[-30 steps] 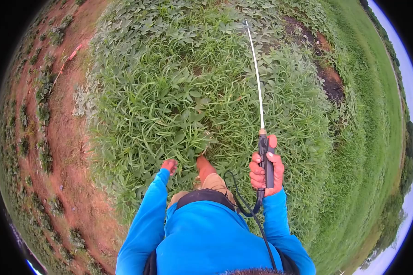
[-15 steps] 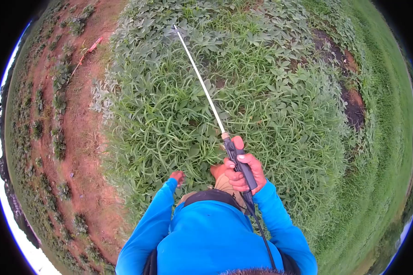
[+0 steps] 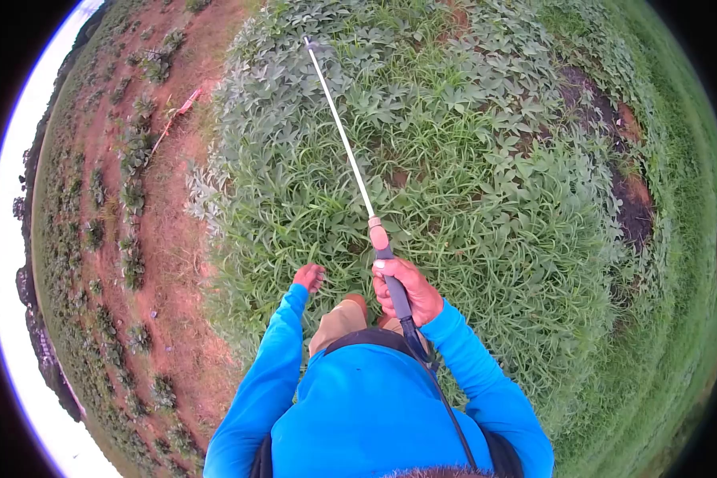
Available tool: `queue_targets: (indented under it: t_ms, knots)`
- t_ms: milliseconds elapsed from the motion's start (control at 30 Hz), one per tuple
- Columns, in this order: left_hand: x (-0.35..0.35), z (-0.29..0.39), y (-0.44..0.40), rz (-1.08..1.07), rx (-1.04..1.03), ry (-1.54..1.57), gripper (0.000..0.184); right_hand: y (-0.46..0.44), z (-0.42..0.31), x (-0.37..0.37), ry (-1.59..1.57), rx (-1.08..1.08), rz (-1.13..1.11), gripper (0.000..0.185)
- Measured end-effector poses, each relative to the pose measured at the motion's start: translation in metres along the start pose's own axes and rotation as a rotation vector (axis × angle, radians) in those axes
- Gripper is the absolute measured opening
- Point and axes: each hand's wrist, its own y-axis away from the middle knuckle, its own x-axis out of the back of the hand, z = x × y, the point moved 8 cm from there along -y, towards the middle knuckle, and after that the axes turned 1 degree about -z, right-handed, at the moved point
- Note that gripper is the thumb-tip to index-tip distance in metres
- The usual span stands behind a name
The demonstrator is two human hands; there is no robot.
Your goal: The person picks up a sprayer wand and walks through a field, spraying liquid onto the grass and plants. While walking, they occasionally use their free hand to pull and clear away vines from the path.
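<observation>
My right hand [image 3: 410,291] is wrapped around the dark handle of a spray wand [image 3: 346,147], with the thumb on top near its pinkish collar. The long white tube points forward and slightly left, and its nozzle [image 3: 307,41] hangs over the leafy plants [image 3: 287,80]. From the back of the handle a black hose [image 3: 446,402] runs down past my waist. My left hand [image 3: 309,277] hangs in front of my left hip above the grass, its fingers curled in, with nothing visible in them.
Dense grass [image 3: 494,263] and broad-leaved plants surround my legs. To the left lies reddish bare soil [image 3: 171,295] with rows of small plants [image 3: 131,231] and a red-and-white strip [image 3: 187,102]. A dark patch of ground [image 3: 629,191] shows at the right.
The spray wand's handle has swung left and turned in my right hand, while its nozzle stays nearly in place. My left hand has risen slightly. One foot has come forward; the view has shifted.
</observation>
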Motion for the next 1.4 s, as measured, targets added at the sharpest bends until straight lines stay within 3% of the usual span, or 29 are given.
queue_targets:
  t_ms: [100, 167, 300, 367, 400, 467, 633, 700, 767, 833, 900, 933, 1100, 1167, 1400]
  knots:
    - [0.016, -0.015, -0.001, 0.057, 0.105, -0.017, 0.038, 0.005, -0.012, 0.015, 0.010, 0.105, 0.098, 0.025]
    - [0.029, -0.050, 0.001, 0.097, 0.255, -0.027, 0.028, 0.011, -0.020, 0.025, 0.002, 0.148, 0.150, 0.023]
    - [0.034, -0.074, 0.028, 0.110, 0.295, -0.104, 0.029, 0.023, -0.037, 0.044, -0.044, 0.250, 0.231, 0.025]
    - [0.044, -0.092, 0.013, 0.127, 0.046, -0.181, 0.041, 0.028, -0.050, 0.055, -0.036, 0.321, 0.296, 0.024]
    - [0.051, -0.110, 0.000, 0.124, 0.044, -0.189, 0.041, 0.026, -0.056, 0.061, -0.045, 0.352, 0.295, 0.025]
    - [0.060, -0.117, -0.024, 0.143, -0.142, -0.503, 0.045, 0.028, -0.072, 0.061, 0.025, 0.450, 0.374, 0.028]
    - [0.034, -0.051, -0.049, 0.047, -0.177, -0.609, 0.042, 0.025, -0.109, 0.077, 0.092, 0.602, 0.494, 0.030]
    - [0.017, -0.016, -0.062, 0.017, -0.190, -0.629, 0.041, 0.018, -0.120, 0.082, 0.019, 0.573, 0.468, 0.026]
    - [0.001, -0.019, -0.074, -0.051, 0.298, -0.087, 0.025, 0.009, -0.134, 0.076, -0.070, 0.528, 0.417, 0.027]
    - [-0.019, 0.021, -0.088, -0.069, 0.266, -0.078, 0.022, -0.005, -0.147, 0.081, -0.095, 0.482, 0.405, 0.027]
    - [-0.026, 0.042, -0.111, -0.031, 0.362, -0.132, 0.024, -0.028, -0.158, 0.071, -0.230, 0.333, 0.255, 0.025]
    - [-0.031, 0.057, -0.122, -0.091, 0.262, -0.123, 0.033, -0.035, -0.169, 0.066, -0.198, 0.343, 0.283, 0.025]
    - [-0.037, 0.113, -0.171, -0.092, 0.262, -0.085, 0.031, -0.084, -0.210, 0.047, -0.192, 0.187, 0.175, 0.027]
    - [-0.037, 0.139, -0.185, -0.157, 0.102, 0.036, 0.029, -0.106, -0.222, 0.031, -0.233, 0.088, 0.071, 0.028]
    - [0.008, 0.162, -0.225, -0.076, 0.174, 0.101, 0.030, -0.168, -0.258, -0.020, -0.335, -0.155, -0.151, 0.031]
